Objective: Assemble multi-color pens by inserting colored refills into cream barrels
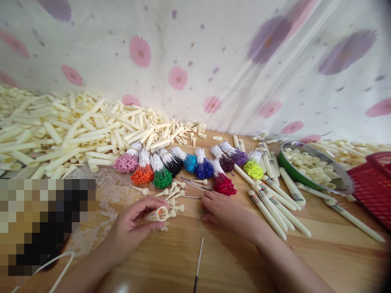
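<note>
A single thin refill (198, 260) lies loose near the front of the wooden table (342, 256), between the worker's forearms, where a passing wrist could easily sweep it to the floor.

Further in, the left hand (131, 226) is curled around a cream pen barrel (157, 213) held low over the wood. The barrel's open mouth faces the camera and an orange tip shows inside. The right hand (222, 209) lies flat with its fingers stretched toward a few stray refills (195, 186). Whether the fingertips have pinched one cannot be told from this angle. Small cream end pieces (172, 195) are scattered between the two hands and look likely to roll or be knocked aside by either palm.

Just beyond stand the bundles of coloured refills (160, 175), packed side by side. A reaching hand could tip one into its neighbour and mix the colours, or draw the wrong shade from so tight a row.

To the right, finished pens (275, 203) fan out beside a green bowl (291, 171) of cream caps and a red basket (375, 187).

At far left a heap of empty barrels (76, 130) slopes down toward the bundles and could spill into them if jolted. A floral cloth (214, 61) hangs behind.
</note>
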`<state>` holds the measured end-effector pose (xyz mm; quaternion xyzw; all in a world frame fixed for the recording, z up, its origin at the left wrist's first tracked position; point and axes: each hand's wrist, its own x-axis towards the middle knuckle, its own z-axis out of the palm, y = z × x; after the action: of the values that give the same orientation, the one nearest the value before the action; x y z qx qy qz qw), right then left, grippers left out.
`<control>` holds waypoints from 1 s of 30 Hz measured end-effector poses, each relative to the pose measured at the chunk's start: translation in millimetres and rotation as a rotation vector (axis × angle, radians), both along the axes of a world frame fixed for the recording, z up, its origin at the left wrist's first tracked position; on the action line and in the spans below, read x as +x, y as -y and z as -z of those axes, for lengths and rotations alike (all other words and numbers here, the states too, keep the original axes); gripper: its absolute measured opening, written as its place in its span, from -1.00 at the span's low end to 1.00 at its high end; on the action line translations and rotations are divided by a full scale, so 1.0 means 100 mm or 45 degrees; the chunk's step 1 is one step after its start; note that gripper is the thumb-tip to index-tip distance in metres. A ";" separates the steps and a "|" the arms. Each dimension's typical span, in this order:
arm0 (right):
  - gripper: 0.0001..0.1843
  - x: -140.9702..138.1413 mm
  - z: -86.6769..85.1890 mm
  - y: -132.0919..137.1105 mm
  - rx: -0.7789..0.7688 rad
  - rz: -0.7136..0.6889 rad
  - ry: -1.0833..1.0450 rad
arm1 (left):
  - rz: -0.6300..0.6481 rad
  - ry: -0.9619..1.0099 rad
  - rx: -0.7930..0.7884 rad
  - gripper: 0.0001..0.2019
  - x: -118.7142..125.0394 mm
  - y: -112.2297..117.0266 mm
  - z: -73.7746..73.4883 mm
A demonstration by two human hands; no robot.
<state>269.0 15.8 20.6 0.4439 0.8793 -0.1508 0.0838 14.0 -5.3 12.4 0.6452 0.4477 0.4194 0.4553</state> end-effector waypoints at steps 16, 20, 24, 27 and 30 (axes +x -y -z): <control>-0.82 -0.06 -0.31 0.15 0.377 0.060 -0.751 | 0.316 -0.161 -0.126 -0.68 -0.02 0.04 0.00; -0.69 -0.09 -0.32 0.20 0.489 0.041 -0.778 | 0.328 -0.148 -0.110 -0.68 -0.01 0.06 0.03; -0.79 -0.11 -0.40 0.22 0.519 -0.062 -0.758 | 0.292 -0.203 -0.055 -0.70 -0.02 0.06 0.07; -0.74 -0.14 -0.43 0.24 0.545 -0.131 -0.667 | 0.292 -0.239 -0.018 -0.70 -0.02 0.06 0.08; -0.74 -0.18 -0.40 0.25 0.637 -0.181 -0.601 | 0.290 -0.299 0.036 -0.69 -0.02 0.06 0.10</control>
<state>250.8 -8.7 60.2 0.3412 0.9129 -0.0229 -0.2229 11.8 -11.5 2.6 0.7427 0.4157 0.2931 0.4354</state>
